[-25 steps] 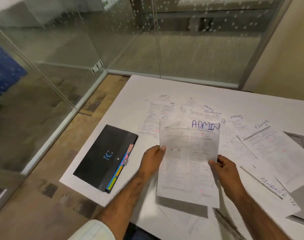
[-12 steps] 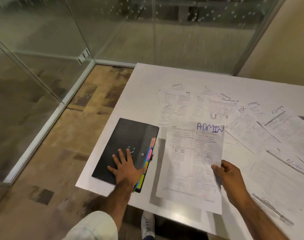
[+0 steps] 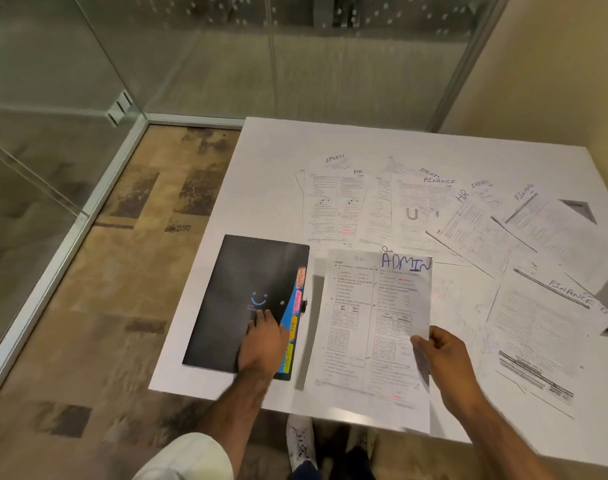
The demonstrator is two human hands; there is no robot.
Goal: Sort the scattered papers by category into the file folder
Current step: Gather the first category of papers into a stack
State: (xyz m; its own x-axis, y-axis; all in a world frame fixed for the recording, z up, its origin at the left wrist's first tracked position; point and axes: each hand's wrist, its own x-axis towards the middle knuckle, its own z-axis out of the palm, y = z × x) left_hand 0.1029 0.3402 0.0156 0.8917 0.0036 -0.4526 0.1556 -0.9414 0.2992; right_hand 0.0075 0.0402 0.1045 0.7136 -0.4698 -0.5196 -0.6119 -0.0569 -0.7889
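A black file folder (image 3: 236, 292) with coloured side tabs marked ADMIN, FINANCE, HR and SPORTS lies near the table's left front corner. My left hand (image 3: 262, 341) rests flat on its lower right part, fingers pointing up the cover. My right hand (image 3: 441, 355) pinches the right edge of a printed sheet marked ADMIN (image 3: 368, 327), held just right of the folder above the table's front edge. Several more sheets (image 3: 430, 209) marked SPORTS, HR and FINANCE lie spread over the table behind and to the right.
The white table (image 3: 261, 168) stands in a corner between glass partitions (image 3: 191, 64) on the left and back and a beige wall (image 3: 555, 64) on the right. My shoes (image 3: 300, 441) show on the patterned floor below the front edge.
My left hand let go of the ADMIN sheet, dropped onto the folder and slid toward its tabbed right edge. My right hand now holds the sheet alone. The view swung left.
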